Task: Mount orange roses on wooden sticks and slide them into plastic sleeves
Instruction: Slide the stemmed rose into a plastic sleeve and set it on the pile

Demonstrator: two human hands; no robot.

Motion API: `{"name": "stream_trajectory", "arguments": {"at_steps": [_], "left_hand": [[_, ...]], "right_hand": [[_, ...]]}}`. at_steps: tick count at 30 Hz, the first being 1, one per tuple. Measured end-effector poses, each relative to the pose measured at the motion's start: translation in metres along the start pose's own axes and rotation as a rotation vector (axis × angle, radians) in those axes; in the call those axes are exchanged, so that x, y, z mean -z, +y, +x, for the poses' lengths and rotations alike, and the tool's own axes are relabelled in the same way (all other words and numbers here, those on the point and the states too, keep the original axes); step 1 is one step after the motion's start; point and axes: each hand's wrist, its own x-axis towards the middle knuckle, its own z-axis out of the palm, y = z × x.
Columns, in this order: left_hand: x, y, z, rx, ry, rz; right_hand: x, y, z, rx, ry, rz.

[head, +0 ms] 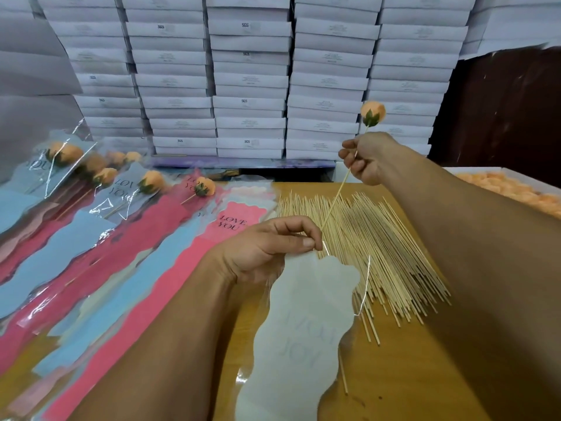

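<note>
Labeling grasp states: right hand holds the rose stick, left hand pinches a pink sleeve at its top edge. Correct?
One error: the sleeve in the left hand is pale white, not pink; the pink sleeves lie on the table to the left. The right hand does hold the rose stick. The head view shows this.

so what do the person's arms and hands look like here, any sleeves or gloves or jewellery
Both arms are bare as far as the head view shows: no sleeve edge comes into the picture. The left hand and the right hand wear no gloves, and no ring, watch or bracelet shows on either. The left thumbnail is short and plain.
</note>
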Motion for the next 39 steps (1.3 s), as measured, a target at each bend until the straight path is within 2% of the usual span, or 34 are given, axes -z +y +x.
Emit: {"name": "stream_trajectory", "arguments": {"at_steps": [9, 14, 20, 23, 29, 32, 34, 36, 39], "left_hand": [[-0.003, 0.000, 0.003, 0.000, 0.045, -0.027], [-0.005, -0.002, 0.007, -0.080, 0.152, 0.019], [-0.006, -0.002, 0.011, -0.175, 0.273, 0.034], [-0.006, -0.001, 0.012, -0.206, 0.294, 0.026], [-0.008, -0.002, 0.013, -0.170, 0.270, 0.000], [-0.007, -0.003, 0.013, -0.135, 0.226, 0.007], [-0.008, -0.003, 0.014, -0.105, 0.191, 0.006], [-0.009, -0.004, 0.014, -0.073, 0.158, 0.008], [-0.011, -0.007, 0.013, -0.027, 0.111, 0.029]], "right_hand": [[-0.008, 0.021, -0.033, -0.028, -0.141, -0.014], [-0.005, 0.043, -0.069, -0.054, -0.335, -0.025], [0.010, 0.069, -0.094, 0.031, -0.572, -0.163], [0.016, 0.078, -0.101, -0.033, -0.657, -0.108], [0.023, 0.090, -0.106, -0.007, -0.662, -0.180], [0.025, 0.089, -0.101, -0.035, -0.505, -0.114], [0.026, 0.088, -0.096, -0.052, -0.415, 0.021], [0.028, 0.087, -0.090, -0.068, -0.400, 0.209], [0.031, 0.086, -0.087, -0.015, -0.390, 0.305]]}}
